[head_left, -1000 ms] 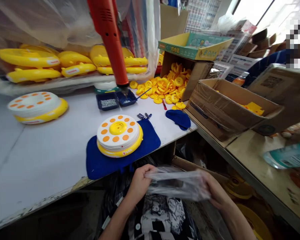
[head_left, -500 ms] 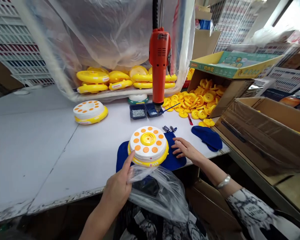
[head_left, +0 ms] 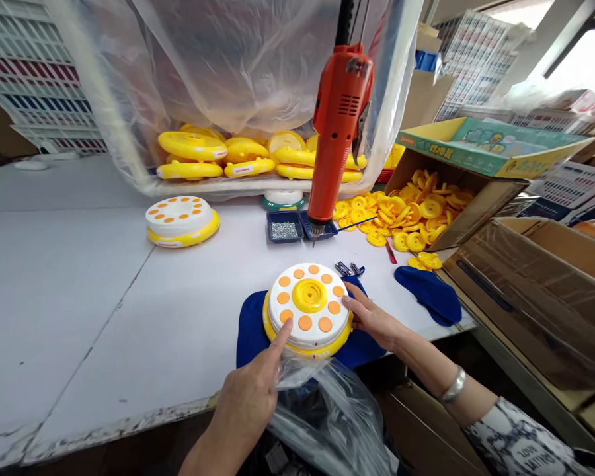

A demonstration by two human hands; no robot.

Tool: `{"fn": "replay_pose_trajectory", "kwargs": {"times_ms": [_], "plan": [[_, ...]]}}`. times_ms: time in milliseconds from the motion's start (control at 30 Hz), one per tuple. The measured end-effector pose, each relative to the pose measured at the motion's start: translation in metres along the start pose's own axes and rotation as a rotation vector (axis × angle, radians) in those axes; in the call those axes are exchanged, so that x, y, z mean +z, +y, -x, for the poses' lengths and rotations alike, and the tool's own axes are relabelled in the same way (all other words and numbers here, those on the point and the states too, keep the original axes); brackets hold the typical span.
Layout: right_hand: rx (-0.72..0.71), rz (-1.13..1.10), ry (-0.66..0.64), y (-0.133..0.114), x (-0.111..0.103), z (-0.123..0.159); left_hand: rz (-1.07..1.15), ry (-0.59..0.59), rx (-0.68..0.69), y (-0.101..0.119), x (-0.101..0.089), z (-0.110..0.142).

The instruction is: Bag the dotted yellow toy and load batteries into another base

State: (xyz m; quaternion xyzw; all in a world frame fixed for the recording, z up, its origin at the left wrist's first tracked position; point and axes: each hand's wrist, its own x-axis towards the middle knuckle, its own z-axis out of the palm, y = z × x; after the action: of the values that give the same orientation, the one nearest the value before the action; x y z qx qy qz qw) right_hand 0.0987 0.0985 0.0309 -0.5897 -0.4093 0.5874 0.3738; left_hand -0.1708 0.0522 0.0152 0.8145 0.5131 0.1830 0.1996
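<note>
In the head view, the round plastic unit (white top with orange dots, yellow centre hub, yellow base ring) sits flat on a blue cloth pad, near the front edge of the white work table.

**Left hand**: the index finger is extended, with its tip touching the unit's front rim. A clear plastic bag hangs below this hand, and its upper part touches the unit's lower edge. Whether the hand is clamped on the bag cannot be determined.

**Right hand**: the fingers lie close together against the unit's right rim (a metal bangle is on this wrist). Whether they grip the unit or only rest on it cannot be determined. The two hands are apart, on opposite sides of the unit.

**Surrounding items:** an orange-red electric screwdriver hangs tilted, with its bit just above a blue tray. A dark blue tray of small screws stands beside it. Small dark clips lie just behind the unit. A second unit stands further left on the table. Yellow plastic parts spill from a cardboard box onto the table, near a second blue cloth. Yellow rings are stacked under clear plastic sheeting.
</note>
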Motion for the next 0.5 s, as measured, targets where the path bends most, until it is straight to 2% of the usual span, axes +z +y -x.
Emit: {"fn": "replay_pose_trajectory", "kwargs": {"times_ms": [100, 200, 300, 400, 500], "plan": [[0.069, -0.075, -0.021, 0.003, 0.005, 0.001, 0.053, 0.002, -0.009, 0.006, -0.003, -0.001], [0.075, -0.202, -0.006, 0.008, 0.006, 0.001, 0.157, -0.011, -0.081, 0.016, -0.015, 0.003], [0.057, -0.322, 0.032, 0.017, -0.007, 0.008, 0.319, -0.07, -0.124, 0.025, -0.033, 0.008], [0.025, -0.454, 0.112, 0.025, -0.046, 0.032, 0.492, -0.167, -0.104, 0.034, -0.056, -0.004], [-0.021, -0.543, 0.29, 0.03, -0.106, 0.074, 0.552, -0.179, -0.06, 0.044, -0.091, -0.04]]}}
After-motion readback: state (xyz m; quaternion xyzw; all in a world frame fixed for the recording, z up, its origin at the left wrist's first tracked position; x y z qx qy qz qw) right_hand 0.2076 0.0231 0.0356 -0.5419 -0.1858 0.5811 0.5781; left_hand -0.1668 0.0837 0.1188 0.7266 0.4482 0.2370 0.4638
